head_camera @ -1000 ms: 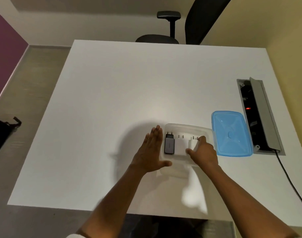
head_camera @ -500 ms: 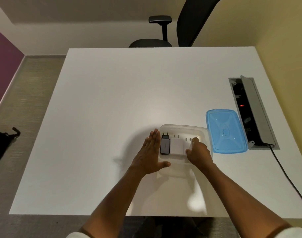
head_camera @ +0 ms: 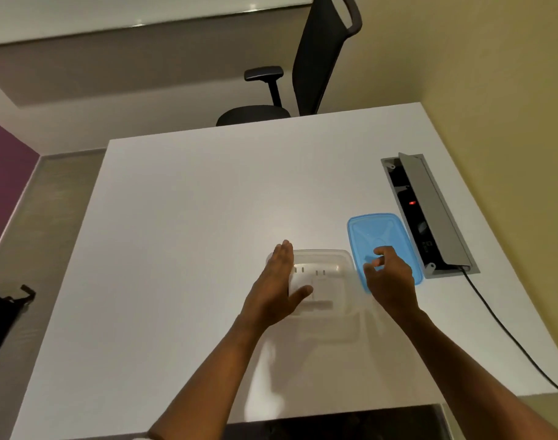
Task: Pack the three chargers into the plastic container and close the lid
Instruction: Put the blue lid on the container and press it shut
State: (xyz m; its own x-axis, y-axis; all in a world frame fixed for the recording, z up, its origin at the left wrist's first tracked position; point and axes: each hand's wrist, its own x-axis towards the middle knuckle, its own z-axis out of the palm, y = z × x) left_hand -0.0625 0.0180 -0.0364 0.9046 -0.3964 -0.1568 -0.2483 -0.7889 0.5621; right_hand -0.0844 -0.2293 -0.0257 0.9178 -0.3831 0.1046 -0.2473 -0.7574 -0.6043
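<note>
Left grip (head_camera: 276, 287) hides container (head_camera: 345, 265) edge; white chargers (head_camera: 318, 281) blur.

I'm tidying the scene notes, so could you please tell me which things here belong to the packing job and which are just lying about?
Job: plastic container, white chargers inside it, blue lid.

Lying about: office chair, desk socket box, black cable, black bag on the floor.

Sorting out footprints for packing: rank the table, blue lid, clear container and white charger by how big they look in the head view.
1. Table, by far the largest.
2 and 3. Blue lid and clear container: they look alike, and hands cover parts of both, so no ranking.
4. White charger, smallest.
</note>
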